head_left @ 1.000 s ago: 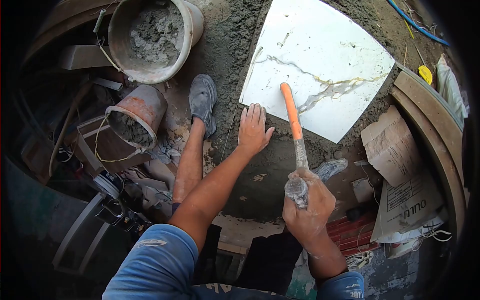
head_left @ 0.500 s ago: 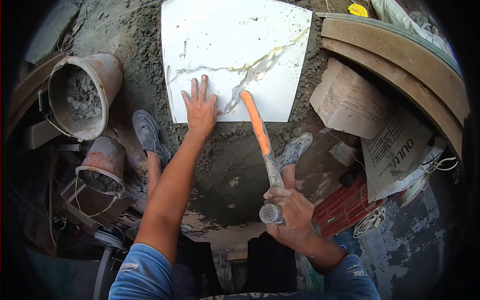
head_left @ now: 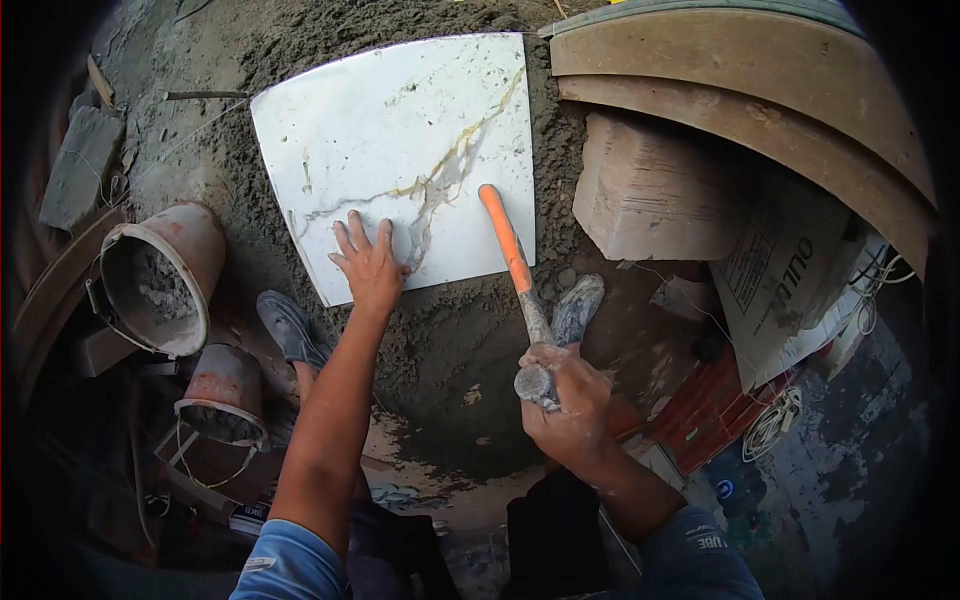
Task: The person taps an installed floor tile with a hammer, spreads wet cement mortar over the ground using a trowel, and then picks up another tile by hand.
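A large white marble-patterned tile with grey and gold veins lies on rough wet mortar. My left hand rests flat on the tile's near part, fingers spread. My right hand is wrapped around the head end of a mallet. The mallet's round grey head shows at the fist, and its orange handle end points away from me over the tile's near right part. Whether the handle touches the tile I cannot tell.
Two mortar buckets, a larger one and a smaller one, lean at the left. A pale block, curved brown boards and a printed cardboard sheet are at the right. My shoes flank the mortar near the tile.
The view has turned, so the tile appears tilted and farther left, and the buckets appear lower. My left hand stays on the tile; my right hand still grips the mallet.
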Available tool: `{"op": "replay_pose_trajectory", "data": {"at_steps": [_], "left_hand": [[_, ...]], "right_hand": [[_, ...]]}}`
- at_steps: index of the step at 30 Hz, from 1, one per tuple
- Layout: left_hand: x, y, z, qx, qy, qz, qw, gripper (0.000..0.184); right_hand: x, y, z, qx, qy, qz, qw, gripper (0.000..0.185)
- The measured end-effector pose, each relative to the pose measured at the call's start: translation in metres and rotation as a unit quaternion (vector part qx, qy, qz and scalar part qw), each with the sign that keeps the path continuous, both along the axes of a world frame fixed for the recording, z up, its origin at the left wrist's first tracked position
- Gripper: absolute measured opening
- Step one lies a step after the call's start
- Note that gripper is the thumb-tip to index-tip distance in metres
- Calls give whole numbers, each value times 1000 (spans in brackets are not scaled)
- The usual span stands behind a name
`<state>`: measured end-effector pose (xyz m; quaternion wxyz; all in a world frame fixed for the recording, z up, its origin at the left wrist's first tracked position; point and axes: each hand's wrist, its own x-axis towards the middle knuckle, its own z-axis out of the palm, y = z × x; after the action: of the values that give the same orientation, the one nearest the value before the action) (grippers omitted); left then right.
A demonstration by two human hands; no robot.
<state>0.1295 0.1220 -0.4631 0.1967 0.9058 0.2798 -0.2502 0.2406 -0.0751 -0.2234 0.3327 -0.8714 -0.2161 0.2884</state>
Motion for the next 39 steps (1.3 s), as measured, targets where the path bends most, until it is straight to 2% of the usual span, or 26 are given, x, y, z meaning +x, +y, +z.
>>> {"op": "replay_pose_trajectory", "data": {"at_steps": [5,7,8,11,15,17,19,23,24,28,39], "left_hand": [[1,1,0,-1,7,4,1000,89],[8,0,6,-10,-4,23,1000,98],[7,1,6,-9,-4,24,1000,98],[5,0,5,5,16,-2,1000,104],[7,2,5,5,10,0,1000,101],[7,0,6,0,7,2,1000,101],[7,0,4,4,8,2,1000,100],[3,2,0,22,-7,-1,1000,100],[4,2,1,15,-7,-1,1000,100],[4,2,0,27,-5,-9,1000,96],[1,2,-4,48,-34,-16,998,77]], "right_hand": [[2,9,21,39,24,-29,999,16],[4,15,19,57,0,-7,998,16],[3,18,6,36,12,-38,999,17],[8,23,1,41,7,-26,999,18],[26,25,19,40,-10,-45,998,23],[31,30,7,34,-7,-66,997,22],[38,37,0,17,28,-135,990,22],[38,40,14,43,-14,-99,994,22],[35,40,4,8,41,-119,992,21],[36,54,12,39,10,-78,996,22],[32,82,-1,27,55,-41,997,25]]}}
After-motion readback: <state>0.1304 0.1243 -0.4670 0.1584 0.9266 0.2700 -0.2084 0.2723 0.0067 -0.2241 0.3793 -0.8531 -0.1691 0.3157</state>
